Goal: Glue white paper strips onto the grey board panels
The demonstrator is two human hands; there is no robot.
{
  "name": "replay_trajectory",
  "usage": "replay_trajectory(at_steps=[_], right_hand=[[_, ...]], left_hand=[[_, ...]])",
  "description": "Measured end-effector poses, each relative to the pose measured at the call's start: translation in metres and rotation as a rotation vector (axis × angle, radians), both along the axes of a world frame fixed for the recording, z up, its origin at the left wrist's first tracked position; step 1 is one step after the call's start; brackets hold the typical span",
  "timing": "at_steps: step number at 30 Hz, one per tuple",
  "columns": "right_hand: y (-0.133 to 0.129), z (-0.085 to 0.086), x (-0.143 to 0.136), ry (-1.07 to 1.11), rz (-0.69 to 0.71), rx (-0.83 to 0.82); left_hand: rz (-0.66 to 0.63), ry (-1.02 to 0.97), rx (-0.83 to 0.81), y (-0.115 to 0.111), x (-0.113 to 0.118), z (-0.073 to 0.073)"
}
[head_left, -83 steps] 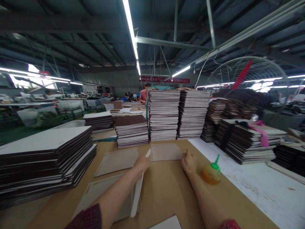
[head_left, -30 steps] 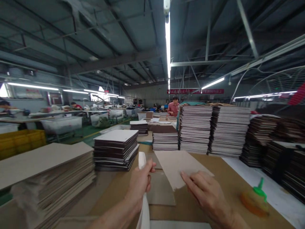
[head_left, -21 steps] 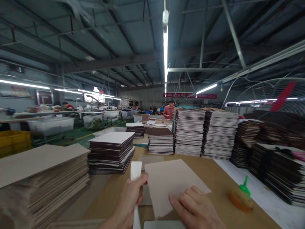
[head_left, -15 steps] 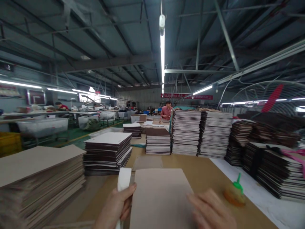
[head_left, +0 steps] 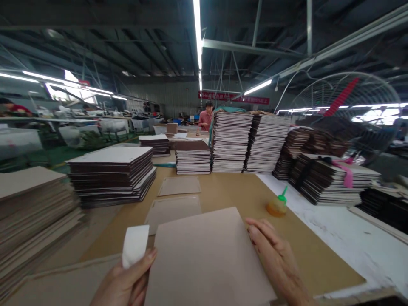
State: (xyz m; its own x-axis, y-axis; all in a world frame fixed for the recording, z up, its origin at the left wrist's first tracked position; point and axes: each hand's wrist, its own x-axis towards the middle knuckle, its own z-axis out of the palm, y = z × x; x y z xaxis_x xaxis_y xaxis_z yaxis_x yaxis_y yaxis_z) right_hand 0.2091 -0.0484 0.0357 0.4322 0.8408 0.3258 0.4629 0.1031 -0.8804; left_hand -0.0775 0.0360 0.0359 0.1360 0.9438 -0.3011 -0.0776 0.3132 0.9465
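Large flat grey-brown cardboard sheet [head_left: 207,259] low and central over the tan board-covered surface [head_left: 229,193], filling the foreground. Left hand [head_left: 124,282] at the sheet's left edge, closed around a white folded strip of paper [head_left: 135,245], thumb beside the sheet's left edge. Right hand [head_left: 277,259] on the sheet's right edge, fingers loosely spread, gripping nothing else.

Beyond the sheet, two smaller flat grey cardboard pieces [head_left: 174,208] lying one behind the other on the surface. Right of the sheet, apart from it, a squat orange glue bottle with a green nozzle [head_left: 277,204], upright near the white-papered stretch of the surface [head_left: 334,229]. Left of the sheet, a low stack of dark brown boards with a white top [head_left: 111,174], and nearer the left edge a blurred pile of plain grey boards [head_left: 32,212]. Behind the sheet, tall striped stacks of brown-and-white boards [head_left: 248,142] walling off the far side. Right of those, lower dark stacks, one with a pink ribbon [head_left: 346,174]. Far behind the stacks, a person in a pink shirt [head_left: 207,117].
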Motion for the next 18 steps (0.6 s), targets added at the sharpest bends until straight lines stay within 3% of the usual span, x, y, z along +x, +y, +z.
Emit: replay_trajectory(at_steps=[3,10,18], right_hand=[[-0.003,-0.007,0.002,-0.028,-0.032,0.0],[-0.007,-0.016,0.0,-0.041,0.069,-0.006],[-0.007,-0.03,0.0,0.043,0.019,-0.023]], left_hand=[[0.001,0.017,-0.05,-0.001,0.0,-0.004],[0.028,0.041,-0.058,-0.007,0.003,-0.01],[0.049,0.025,-0.082,-0.015,0.005,-0.015]])
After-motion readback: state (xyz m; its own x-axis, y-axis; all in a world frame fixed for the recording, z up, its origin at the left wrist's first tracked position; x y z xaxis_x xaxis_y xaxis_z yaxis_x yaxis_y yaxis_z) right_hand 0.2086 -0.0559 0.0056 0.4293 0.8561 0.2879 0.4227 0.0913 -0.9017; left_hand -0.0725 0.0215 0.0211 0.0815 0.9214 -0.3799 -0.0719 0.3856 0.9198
